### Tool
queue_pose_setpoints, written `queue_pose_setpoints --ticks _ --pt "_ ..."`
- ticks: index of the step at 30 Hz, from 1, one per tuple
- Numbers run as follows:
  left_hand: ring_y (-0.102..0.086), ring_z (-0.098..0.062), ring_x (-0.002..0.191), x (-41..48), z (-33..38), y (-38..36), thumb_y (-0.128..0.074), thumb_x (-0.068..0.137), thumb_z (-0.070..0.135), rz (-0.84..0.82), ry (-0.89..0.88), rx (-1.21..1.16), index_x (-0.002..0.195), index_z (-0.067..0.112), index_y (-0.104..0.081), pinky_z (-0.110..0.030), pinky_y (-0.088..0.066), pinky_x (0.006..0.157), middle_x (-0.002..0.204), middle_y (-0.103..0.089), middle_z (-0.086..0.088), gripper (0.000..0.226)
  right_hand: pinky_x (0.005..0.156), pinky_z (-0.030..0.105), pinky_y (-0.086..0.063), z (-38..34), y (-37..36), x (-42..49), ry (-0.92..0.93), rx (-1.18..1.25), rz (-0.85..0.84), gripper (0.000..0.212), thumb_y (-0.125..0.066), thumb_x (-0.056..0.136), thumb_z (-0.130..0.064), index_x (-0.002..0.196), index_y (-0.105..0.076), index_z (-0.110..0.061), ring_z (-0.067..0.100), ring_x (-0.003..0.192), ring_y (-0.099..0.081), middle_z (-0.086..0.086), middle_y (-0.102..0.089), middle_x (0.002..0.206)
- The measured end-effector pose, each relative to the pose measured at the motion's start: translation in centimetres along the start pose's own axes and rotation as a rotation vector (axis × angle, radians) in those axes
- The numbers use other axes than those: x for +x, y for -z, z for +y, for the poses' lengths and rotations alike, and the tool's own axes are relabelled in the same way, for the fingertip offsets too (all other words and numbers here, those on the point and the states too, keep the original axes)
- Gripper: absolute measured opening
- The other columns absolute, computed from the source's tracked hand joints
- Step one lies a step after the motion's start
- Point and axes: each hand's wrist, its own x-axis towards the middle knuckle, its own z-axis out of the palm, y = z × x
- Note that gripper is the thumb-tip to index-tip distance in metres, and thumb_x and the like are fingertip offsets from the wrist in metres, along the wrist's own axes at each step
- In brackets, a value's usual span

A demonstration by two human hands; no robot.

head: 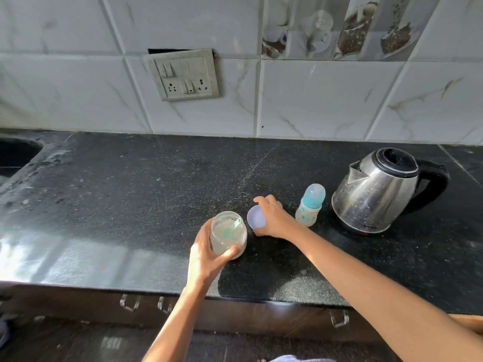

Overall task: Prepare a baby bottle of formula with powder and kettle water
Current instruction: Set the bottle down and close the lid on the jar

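Observation:
My left hand [206, 257] grips an open clear jar of white powder [228, 235] that stands on the black counter [130, 192]; a green scoop [231, 227] lies inside it. My right hand [274, 218] holds the jar's pale lilac lid [255, 218] tilted on edge, just right of the jar, touching the counter. A small baby bottle [309, 205] with a blue cap and teat stands upright to the right of that hand. Further right is a steel kettle [379, 192] with a black lid and handle, spout facing left.
A sink [15, 155] is cut into the counter at the far left. A tiled wall with a switch and socket plate [184, 74] rises behind. Drawer handles [130, 303] show under the counter's front edge. Sunlight falls on the front left of the counter.

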Motion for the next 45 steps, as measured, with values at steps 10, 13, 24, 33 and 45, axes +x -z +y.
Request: queue_pose_setpoints --ticks 10,13,24,33,45 --pt "-0.052 0.010 0.107 -0.3 0.9 0.1 -0.081 0.063 0.047 0.001 0.009 -0.099 0.121 0.051 -0.042 -0.009 -0.041 0.079 0.115 -0.058 0.025 0.069 0.094 0.037 -0.041 -6.9 7.1 -1.6 0.469 -0.080 -0.211 0.102 -0.075 0.066 -0.015 0.143 -0.012 -0.037 0.016 0.118 -0.032 0.001 -0.040 0.128" --pt "-0.055 0.001 0.107 -0.3 0.5 -0.1 -0.079 0.062 0.053 0.006 0.038 -0.118 0.126 0.042 -0.045 -0.026 -0.049 0.083 0.118 -0.060 0.017 0.074 0.096 0.038 -0.043 -8.1 5.8 -1.0 0.493 -0.060 -0.275 0.089 -0.079 0.066 -0.022 0.139 -0.029 -0.030 0.013 0.117 -0.034 0.000 -0.042 0.127" --pt "-0.055 -0.007 0.110 -0.2 -0.1 -0.6 -0.076 0.057 0.057 0.021 0.064 -0.093 0.131 0.027 -0.045 -0.028 -0.048 0.086 0.122 -0.059 0.010 0.086 0.082 0.036 -0.046 -9.4 3.2 -1.2 0.525 -0.320 -0.159 0.063 -0.075 0.072 -0.042 0.128 -0.049 -0.028 0.021 0.106 -0.039 0.003 -0.049 0.113" --pt "-0.053 0.008 0.105 -0.5 0.3 -0.3 -0.077 0.056 0.055 0.028 0.069 -0.135 0.125 0.040 -0.045 -0.008 -0.041 0.076 0.116 -0.058 0.023 0.077 0.065 0.034 -0.041 -10.9 6.1 -1.9 0.216 -0.505 -0.144 0.069 -0.052 0.075 -0.076 0.103 -0.056 -0.013 0.025 0.087 -0.057 0.005 -0.057 0.099" --pt "-0.054 0.004 0.102 -0.7 0.9 -0.6 -0.073 0.054 0.055 0.048 0.103 -0.155 0.130 0.026 -0.045 -0.004 -0.040 0.071 0.113 -0.057 0.017 0.087 0.060 0.033 -0.038 -10.1 4.0 -2.1 0.424 -0.478 -0.157 0.061 -0.064 0.077 -0.048 0.129 -0.039 -0.029 0.030 0.078 -0.053 0.005 -0.038 0.102"
